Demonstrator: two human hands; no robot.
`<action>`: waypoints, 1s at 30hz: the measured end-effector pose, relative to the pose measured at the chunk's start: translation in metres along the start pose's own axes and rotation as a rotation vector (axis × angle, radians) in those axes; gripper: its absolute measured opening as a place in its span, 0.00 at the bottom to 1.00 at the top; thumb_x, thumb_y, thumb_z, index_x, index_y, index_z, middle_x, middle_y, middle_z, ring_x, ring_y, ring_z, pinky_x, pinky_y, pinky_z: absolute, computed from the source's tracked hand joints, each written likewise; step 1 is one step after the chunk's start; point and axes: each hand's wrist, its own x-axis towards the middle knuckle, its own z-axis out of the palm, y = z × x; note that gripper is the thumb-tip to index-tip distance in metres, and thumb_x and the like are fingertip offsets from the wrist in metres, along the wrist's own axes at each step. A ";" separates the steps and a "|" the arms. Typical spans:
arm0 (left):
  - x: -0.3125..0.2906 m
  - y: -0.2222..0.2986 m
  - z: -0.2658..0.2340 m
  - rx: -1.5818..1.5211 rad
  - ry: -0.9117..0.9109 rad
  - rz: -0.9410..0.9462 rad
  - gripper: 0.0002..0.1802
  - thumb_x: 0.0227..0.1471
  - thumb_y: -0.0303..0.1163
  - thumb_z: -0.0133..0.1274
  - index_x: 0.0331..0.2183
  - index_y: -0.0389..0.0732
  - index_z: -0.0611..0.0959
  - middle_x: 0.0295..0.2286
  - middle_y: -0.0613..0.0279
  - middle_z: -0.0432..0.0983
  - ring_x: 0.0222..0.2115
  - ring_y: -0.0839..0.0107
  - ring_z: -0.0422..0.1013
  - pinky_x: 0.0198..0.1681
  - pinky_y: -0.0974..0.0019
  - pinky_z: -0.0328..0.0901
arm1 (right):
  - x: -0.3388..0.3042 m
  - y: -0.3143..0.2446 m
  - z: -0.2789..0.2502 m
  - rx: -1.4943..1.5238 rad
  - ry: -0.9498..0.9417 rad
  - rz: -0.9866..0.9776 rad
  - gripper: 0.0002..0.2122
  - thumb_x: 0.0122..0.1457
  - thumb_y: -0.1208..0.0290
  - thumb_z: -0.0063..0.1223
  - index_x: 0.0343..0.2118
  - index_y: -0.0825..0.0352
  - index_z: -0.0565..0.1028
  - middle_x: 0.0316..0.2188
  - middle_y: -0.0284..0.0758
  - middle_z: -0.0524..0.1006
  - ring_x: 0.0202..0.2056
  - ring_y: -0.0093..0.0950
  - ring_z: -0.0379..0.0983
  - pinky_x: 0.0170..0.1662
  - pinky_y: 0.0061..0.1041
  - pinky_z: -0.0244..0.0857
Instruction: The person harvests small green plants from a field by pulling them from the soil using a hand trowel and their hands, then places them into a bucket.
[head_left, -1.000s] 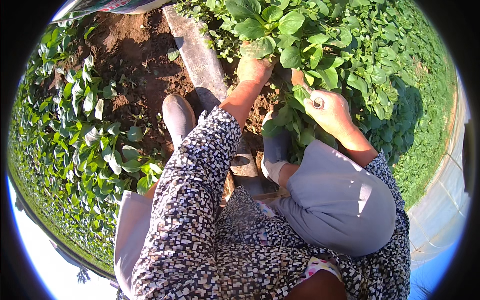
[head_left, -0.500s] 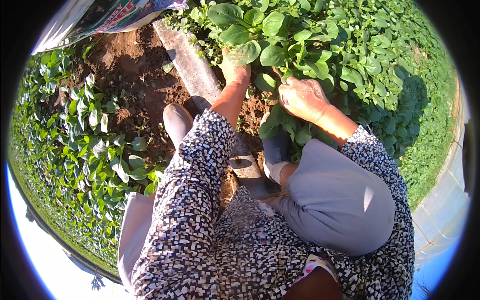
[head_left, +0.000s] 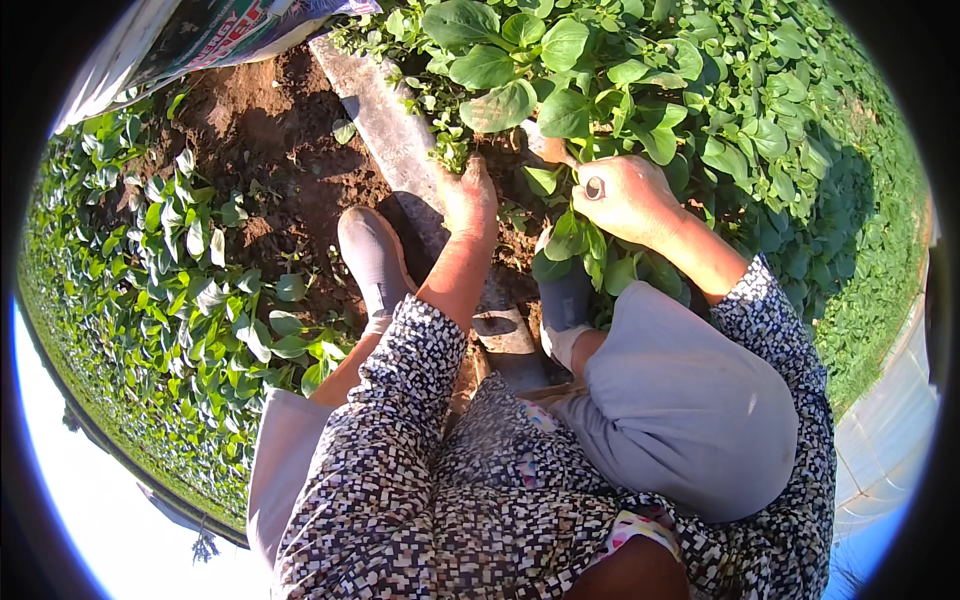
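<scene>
Outdoor plot, brown soil (head_left: 270, 150) left of the left hand (head_left: 467, 200); a pale flat strip (head_left: 375, 110) runs beside that hand, between soil and crop. Broad-leaved plants (head_left: 564, 46) stand just beyond both hands; another leafy bed (head_left: 180, 270) spreads far left of them. Printed sack (head_left: 190, 60) lies beyond and left of the left hand; pale sheeting (head_left: 880, 430) well to the right of the right hand (head_left: 628, 198). Left hand grasps small-leaved greens (head_left: 453, 148) at its fingertips, over the strip's edge. Right hand is clenched on a hand tool (head_left: 546, 145), its blade between the hands, close to the soil. Versus half a second ago: left hand is drawn nearer the body, out from the big leaves; right hand is turned, handle end now showing.
</scene>
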 end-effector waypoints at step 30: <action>0.135 0.074 0.027 0.786 -0.187 0.268 0.35 0.32 0.47 0.70 0.42 0.40 0.77 0.36 0.51 0.78 0.37 0.62 0.76 0.39 0.59 0.69 | 0.060 0.001 0.040 0.298 0.082 0.080 0.10 0.49 0.63 0.48 0.21 0.64 0.74 0.16 0.41 0.73 0.20 0.41 0.69 0.28 0.35 0.64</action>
